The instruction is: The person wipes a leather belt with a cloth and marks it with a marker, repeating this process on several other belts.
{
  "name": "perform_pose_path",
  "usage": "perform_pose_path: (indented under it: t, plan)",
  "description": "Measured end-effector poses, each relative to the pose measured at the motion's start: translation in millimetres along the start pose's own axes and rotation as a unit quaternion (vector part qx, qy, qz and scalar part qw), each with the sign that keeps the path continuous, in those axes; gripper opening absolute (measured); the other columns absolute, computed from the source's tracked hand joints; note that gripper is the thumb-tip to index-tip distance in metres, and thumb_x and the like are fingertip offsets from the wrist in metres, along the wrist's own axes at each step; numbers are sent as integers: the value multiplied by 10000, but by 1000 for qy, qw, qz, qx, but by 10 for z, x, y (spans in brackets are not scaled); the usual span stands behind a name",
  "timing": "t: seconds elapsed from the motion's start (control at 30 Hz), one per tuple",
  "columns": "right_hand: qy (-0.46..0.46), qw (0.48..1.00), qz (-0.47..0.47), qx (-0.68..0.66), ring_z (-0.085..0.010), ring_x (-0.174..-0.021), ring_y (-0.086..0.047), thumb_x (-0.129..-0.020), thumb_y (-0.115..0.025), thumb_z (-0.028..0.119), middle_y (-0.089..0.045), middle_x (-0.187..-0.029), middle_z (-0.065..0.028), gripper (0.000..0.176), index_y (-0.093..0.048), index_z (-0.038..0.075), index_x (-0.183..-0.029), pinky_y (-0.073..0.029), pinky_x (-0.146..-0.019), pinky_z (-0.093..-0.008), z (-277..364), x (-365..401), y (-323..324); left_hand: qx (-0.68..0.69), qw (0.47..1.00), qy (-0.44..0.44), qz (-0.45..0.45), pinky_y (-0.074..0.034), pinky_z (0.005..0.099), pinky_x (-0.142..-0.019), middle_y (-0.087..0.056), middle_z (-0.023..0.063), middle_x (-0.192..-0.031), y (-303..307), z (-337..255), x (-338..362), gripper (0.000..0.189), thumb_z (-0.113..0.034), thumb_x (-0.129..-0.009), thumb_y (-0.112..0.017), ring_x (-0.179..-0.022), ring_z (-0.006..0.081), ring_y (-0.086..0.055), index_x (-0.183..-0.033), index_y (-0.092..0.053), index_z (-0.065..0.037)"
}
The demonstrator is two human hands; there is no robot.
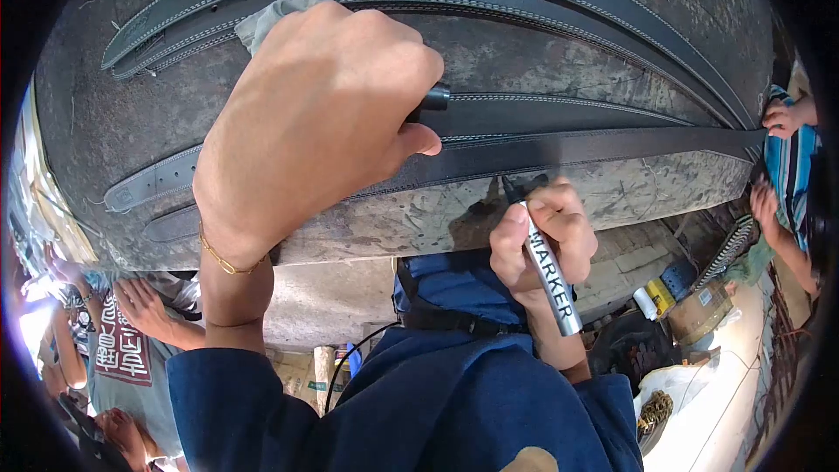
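Note:
My right hand [555, 232] grips a silver marker [551, 275] with "MARKER" printed on its barrel. The marker's black tip end points up at the lower edge of a dark leather belt [603, 147] with pale stitching. Across the belts, my left hand [319, 114] is closed in a fist, back of the hand uppermost. A short black marker cap [436, 97] pokes out between its thumb and fingers. From behind the knuckles a grey cloth [278, 19] shows; whether the fingers hold it too is hidden.
Several more stitched belts [524, 13] curve over the worn, rounded work surface [419, 232]. Another person's hand [784, 118] touches the surface's right end. A person in a grey shirt [122, 367] is at lower left. A cardboard box [699, 310] lies below at right.

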State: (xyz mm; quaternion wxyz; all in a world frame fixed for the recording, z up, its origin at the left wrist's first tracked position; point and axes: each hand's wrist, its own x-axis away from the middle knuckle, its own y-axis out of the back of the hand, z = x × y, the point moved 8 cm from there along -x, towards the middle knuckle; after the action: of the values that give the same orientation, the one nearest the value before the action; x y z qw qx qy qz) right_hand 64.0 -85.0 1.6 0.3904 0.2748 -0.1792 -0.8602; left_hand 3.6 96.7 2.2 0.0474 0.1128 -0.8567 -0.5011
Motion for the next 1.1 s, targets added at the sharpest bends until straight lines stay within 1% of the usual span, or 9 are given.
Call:
perform_pose_path:
  t: [0.13, 0.2, 0.27, 0.37, 0.47, 0.6, 0.77, 0.87, 1.1]
  plan:
    - [0, 1000, 17, 14, -171, -532, -464, -782, -666, 18, -565, -725, -137, 201, -473, -10, -827, -404, -500, -295, 14, -44, -56, 12, 1000, -1, 13, -450, 416, -703, -603, 76, -766, -21, 14, 6, 378, -267, -575, -840, -774, 319, -614, -790, -625, -42]
    - [4, 999, -48, -6, -190, -429, -453, -753, -694, -2, -502, -573, -105, 242, -473, -2, -655, -351, -411, -296, 17, -83, -5, 15, 1000, -7, 6, -445, 415, -697, -601, 81, -765, -12, -1, 4, 377, -270, -577, -836, -772, 326, -608, -789, -623, -41]
    - [4, 1000, -29, -11, -180, -483, -483, -778, -695, 10, -540, -643, -114, 205, -492, -9, -755, -377, -445, -291, -23, -20, 63, 3, 1000, -13, 2, -433, 417, -683, -589, 90, -754, 2, -19, 0, 375, -270, -585, -828, -762, 336, -600, -781, -610, -36]
    - [-74, 981, -24, -178, -147, -634, -508, -847, -677, 46, -580, -796, -126, 276, -455, 4, -1006, -414, -559, -276, -226, 77, 125, 19, 1000, -3, 16, -425, 422, -673, -577, 96, -743, -6, -12, -17, 382, -273, -593, -824, -755, 343, -592, -774, -594, -27]
    - [-136, 958, -119, -222, -153, -646, -511, -883, -654, 58, -574, -788, -120, 241, -482, 5, -1043, -440, -627, -291, -386, 177, 374, 22, 1000, -16, 5, -422, 416, -648, -561, 101, -717, 9, -5, -23, 398, -281, -591, -832, -721, 342, -587, -741, -574, -19]
    - [-124, 966, -185, -133, -125, -686, -552, -886, -674, 68, -597, -911, -141, 296, -512, 15, -1128, -454, -537, -244, -586, 155, 838, 18, 995, 25, 90, -415, 407, -598, -546, 110, -688, -63, -8, -94, 425, -298, -575, -843, -663, 344, -572, -703, -555, -11]
    - [-175, 964, -143, -142, -110, -705, -553, -854, -688, 17, -614, -864, -123, 224, -545, -38, -1018, -458, -636, -224, -670, 204, 890, 24, 994, 29, 100, -387, 402, -545, -509, 133, -662, -75, -16, -125, 485, -295, -541, -866, -605, 351, -538, -667, -504, 3]
    - [-154, 966, -125, -164, -125, -680, -502, -846, -676, -18, -599, -810, -104, 175, -530, -22, -943, -419, -616, -248, -633, 110, 754, 25, 993, 25, 111, -378, 407, -550, -501, 136, -664, -81, -23, -138, 499, -282, -537, -869, -605, 360, -529, -661, -480, 4]
    - [-168, 951, -204, -163, -121, -756, -514, -853, -658, -40, -584, -880, -104, 241, -511, 9, -1037, -441, -659, -246, -772, 280, 967, 7, 990, 46, 134, -413, 427, -599, -556, 134, -685, -47, -64, -176, 413, -242, -555, -840, -683, 375, -577, -663, -534, 14]
